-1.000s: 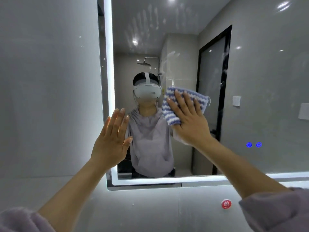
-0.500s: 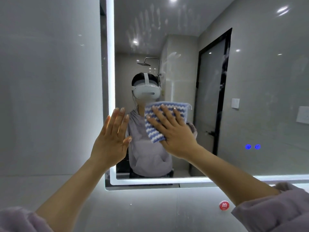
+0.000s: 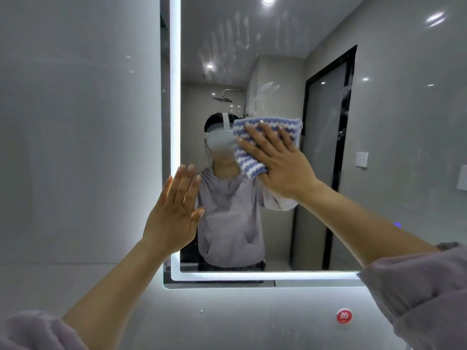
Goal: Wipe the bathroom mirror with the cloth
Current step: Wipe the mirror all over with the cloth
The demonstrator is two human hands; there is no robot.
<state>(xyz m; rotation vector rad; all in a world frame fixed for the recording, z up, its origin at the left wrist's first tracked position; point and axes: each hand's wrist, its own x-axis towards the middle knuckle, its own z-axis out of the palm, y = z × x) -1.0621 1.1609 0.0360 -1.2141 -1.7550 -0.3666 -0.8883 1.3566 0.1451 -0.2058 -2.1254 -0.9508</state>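
A large wall mirror (image 3: 394, 152) with a lit white strip along its left and bottom edges fills the view. My right hand (image 3: 280, 160) presses a blue-and-white striped cloth (image 3: 249, 157) flat against the glass at mid height, fingers spread over it. My left hand (image 3: 175, 213) rests flat with fingers together near the mirror's lower left edge, holding nothing. Smear marks (image 3: 232, 34) show on the upper glass.
A grey tiled wall (image 3: 75, 147) lies left of the mirror and below it. A round red sticker (image 3: 344, 316) sits on the wall under the mirror. A blue touch light (image 3: 397, 225) glows at the mirror's lower right, partly behind my forearm.
My right hand slid the cloth down and left, then back up and to the right. My left hand stayed in place against the mirror's edge.
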